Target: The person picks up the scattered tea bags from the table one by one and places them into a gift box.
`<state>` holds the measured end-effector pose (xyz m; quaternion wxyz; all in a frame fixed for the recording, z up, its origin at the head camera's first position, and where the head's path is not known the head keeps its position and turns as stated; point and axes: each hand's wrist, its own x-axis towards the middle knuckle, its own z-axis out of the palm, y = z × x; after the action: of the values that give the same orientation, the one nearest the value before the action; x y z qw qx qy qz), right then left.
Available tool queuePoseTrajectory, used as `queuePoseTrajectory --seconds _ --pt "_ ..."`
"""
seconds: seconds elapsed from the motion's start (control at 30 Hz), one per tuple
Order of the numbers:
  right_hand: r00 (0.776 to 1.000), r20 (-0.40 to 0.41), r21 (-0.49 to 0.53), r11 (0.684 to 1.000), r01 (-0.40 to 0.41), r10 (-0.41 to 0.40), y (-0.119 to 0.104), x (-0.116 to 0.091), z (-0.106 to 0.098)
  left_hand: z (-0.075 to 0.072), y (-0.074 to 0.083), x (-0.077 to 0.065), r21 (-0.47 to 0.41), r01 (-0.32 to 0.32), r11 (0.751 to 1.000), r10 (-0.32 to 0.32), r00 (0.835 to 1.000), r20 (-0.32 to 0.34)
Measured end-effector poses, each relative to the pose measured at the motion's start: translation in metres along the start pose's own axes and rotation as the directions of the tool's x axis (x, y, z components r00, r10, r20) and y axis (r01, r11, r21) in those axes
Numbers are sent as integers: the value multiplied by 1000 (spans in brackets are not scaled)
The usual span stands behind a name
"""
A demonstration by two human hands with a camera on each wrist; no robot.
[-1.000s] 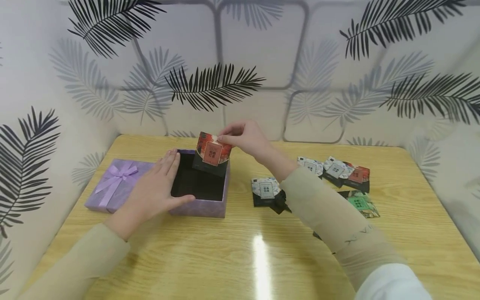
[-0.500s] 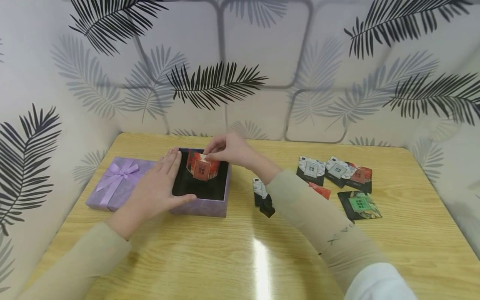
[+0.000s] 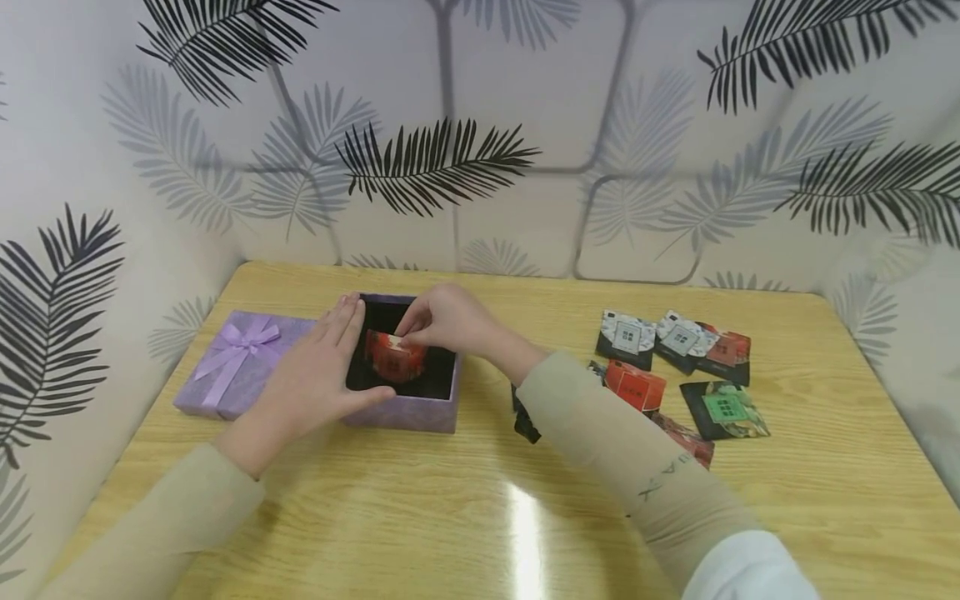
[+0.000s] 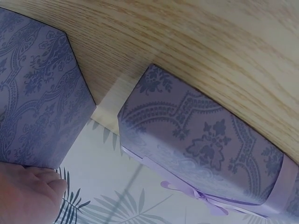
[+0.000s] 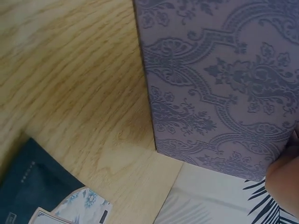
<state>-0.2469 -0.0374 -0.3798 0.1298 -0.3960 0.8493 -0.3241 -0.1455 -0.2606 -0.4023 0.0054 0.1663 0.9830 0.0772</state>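
Pinching a red packet [image 3: 396, 367] by its upper edge inside the purple box [image 3: 420, 415] with the right grip [image 3: 452, 320], while resting the left grip [image 3: 318, 371], with straight fingers and thumb apart, along the box's left side. Apparently at the step of laying the packet in, well apart from other packets [image 3: 627, 337] on the counter [image 3: 420, 508]. Likely calling next for lowering it flat, then letting go.
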Motion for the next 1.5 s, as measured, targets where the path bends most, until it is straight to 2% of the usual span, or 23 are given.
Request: queuePoseTrajectory --seconds 0.13,0.3,0.4,0.5,0.73,0.83,0.93,1.07,1.2,1.5 --pt "1000 1 -110 994 10 -10 -1 0 5 -1 0 -1 5 -8 1000 8 1000 -3" --pt "999 28 -268 963 27 -21 -1 1 10 -3 0 -2 -1 -11 1000 11 1000 -9" --pt "999 32 -308 951 33 -24 -2 0 10 -3 1 -3 -5 -10 1000 10 1000 -7" --pt "1000 22 -301 953 24 -19 -1 -2 11 -2 1 -2 -3 -13 1000 13 1000 -6" --pt "999 -43 -220 976 5 -15 1 -6 9 -1 1 -1 -8 -5 1000 5 1000 -10" --pt "997 -72 -127 992 12 -22 5 -9 7 0 1 0 -7 -2 1000 2 1000 -13" --pt "993 -116 12 1000 26 -25 10 -16 1 1 1 -1 -1 -2 1000 2 1000 -17" --pt "976 -216 152 987 44 -11 19 -30 -11 1 1 -1 -4 -5 1000 5 1000 -24" --pt "958 -286 224 974 34 32 29 -46 -26 1 1 -2 -13 -5 1000 5 1000 -21" --pt "948 -281 278 958 -70 151 66 -79 -45 0 2 -2 -2 -16 1000 16 1000 -16"
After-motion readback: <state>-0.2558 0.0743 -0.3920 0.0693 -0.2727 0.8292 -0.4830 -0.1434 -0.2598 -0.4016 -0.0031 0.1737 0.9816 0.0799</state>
